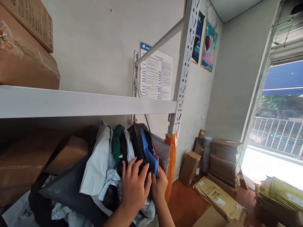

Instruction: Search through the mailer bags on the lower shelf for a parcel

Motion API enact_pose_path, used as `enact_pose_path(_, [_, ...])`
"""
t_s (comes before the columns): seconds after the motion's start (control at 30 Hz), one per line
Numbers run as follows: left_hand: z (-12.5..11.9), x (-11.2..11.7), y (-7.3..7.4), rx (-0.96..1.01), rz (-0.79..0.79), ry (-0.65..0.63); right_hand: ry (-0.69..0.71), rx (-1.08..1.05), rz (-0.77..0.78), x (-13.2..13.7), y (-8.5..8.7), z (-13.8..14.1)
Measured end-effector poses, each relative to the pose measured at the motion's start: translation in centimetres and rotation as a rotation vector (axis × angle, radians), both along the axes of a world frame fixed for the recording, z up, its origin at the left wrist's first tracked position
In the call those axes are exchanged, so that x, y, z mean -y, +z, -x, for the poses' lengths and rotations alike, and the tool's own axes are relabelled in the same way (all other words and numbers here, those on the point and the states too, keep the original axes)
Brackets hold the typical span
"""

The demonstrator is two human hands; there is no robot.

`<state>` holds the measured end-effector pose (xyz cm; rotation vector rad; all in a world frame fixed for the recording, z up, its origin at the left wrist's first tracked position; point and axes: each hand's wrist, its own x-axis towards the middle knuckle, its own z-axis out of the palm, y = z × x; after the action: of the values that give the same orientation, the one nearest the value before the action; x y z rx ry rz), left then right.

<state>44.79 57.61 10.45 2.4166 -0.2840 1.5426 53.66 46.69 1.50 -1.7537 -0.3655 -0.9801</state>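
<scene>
Plastic mailing bags stand packed on edge on the lower shelf, in white, green, black, blue and grey. My left hand (134, 186) is open, its fingers spread and resting against the black mailing bag (136, 142). Just to its right, my right hand (160, 186) is closed at the lower edge of the blue mailing bag (149, 154); its fingertips are partly hidden. A grey mailing bag (162, 146) stands behind that hand. Left of my hands lean a white mailing bag (96, 167) and a green one (117, 143).
A white shelf beam (90, 102) crosses above the bags, meeting a perforated upright (183, 69) wrapped in orange tape (173, 157). Cardboard boxes (21, 164) fill the left of the shelf. Stacked cartons (223, 160) and a flat parcel (217, 197) lie on the floor at right.
</scene>
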Motion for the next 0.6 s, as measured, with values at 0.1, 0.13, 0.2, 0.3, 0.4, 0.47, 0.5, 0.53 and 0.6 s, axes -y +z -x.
enact_pose_path(0.1, [-3.6,0.5,0.6,0.054,0.058,-0.158,0.077,-0.182,-0.108,-0.2,1.4,-0.4])
enact_pose_path(0.13, [-4.9,0.6,1.0,0.048,0.081,-0.193,0.091,-0.214,-0.127,-0.3,1.8,-0.5])
enact_pose_path(0.2, [-6.9,0.6,2.0,0.014,0.144,-0.209,0.110,-0.205,-0.121,-0.4,2.1,-0.5])
enact_pose_path(0.3, [-6.5,0.3,2.8,-0.026,0.137,-0.132,0.094,-0.073,-0.061,-0.4,0.8,0.5])
enact_pose_path(0.4, [-2.8,-0.8,2.9,0.056,0.031,-0.013,-0.036,0.110,-0.023,-0.3,-2.0,2.8])
enact_pose_path(0.47, [-0.5,-1.9,2.7,0.068,0.023,0.088,-0.128,0.236,0.032,-0.3,-3.8,4.3])
enact_pose_path(0.5, [0.2,-2.5,2.6,0.039,0.028,0.145,-0.162,0.284,0.076,-0.4,-4.4,4.8])
enact_pose_path(0.53, [0.6,-3.2,2.5,-0.008,0.033,0.204,-0.190,0.315,0.124,-0.6,-4.6,5.2])
enact_pose_path(0.6, [0.5,-4.3,2.3,-0.126,0.022,0.290,-0.232,0.323,0.213,-1.2,-4.1,5.4])
